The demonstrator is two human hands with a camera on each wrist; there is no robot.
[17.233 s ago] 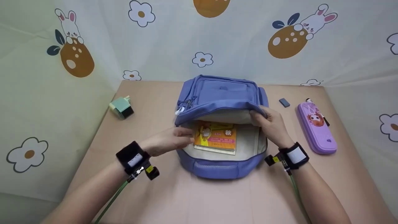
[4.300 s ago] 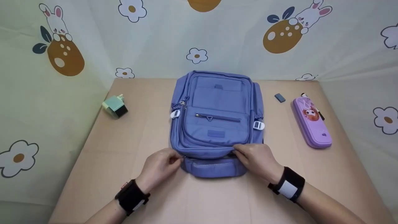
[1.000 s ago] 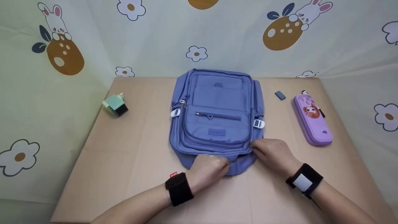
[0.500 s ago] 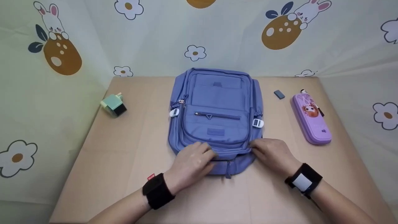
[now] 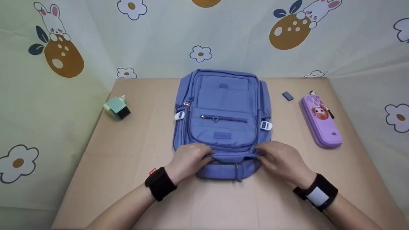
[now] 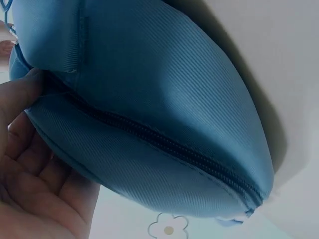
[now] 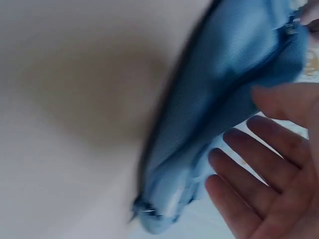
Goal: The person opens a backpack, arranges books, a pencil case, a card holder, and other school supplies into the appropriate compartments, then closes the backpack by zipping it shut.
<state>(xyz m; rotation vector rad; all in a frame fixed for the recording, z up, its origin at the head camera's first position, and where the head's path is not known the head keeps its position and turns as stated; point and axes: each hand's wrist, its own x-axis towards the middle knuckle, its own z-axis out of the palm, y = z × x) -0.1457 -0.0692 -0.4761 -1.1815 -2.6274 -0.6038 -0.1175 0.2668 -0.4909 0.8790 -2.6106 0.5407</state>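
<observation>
A blue backpack (image 5: 223, 99) lies flat on the table, its top end towards me. My left hand (image 5: 190, 159) pinches the front panel's near edge, left of the middle. In the left wrist view its thumb presses on the fabric beside a meshed zipper (image 6: 164, 142). My right hand (image 5: 282, 159) holds the same edge at the right corner; in the right wrist view, thumb and forefinger meet the cloth while the other fingers extend. Between the hands, a zipper pull (image 5: 238, 174) hangs over the backpack's top. The inside of the backpack is hidden.
A purple pencil case (image 5: 321, 123) lies at the right with a black-and-white pen (image 5: 330, 113) beside it. A small dark eraser-like block (image 5: 287, 96) sits near the back. At the left stands a mint-green box-like object (image 5: 117, 108). Patterned cloth walls enclose the table (image 5: 134, 143).
Earlier the backpack gaped, showing an orange book; its front panel now lies down over it. My left hand has left the zipper pull and shifted left along the edge. My right hand stays at the corner.
</observation>
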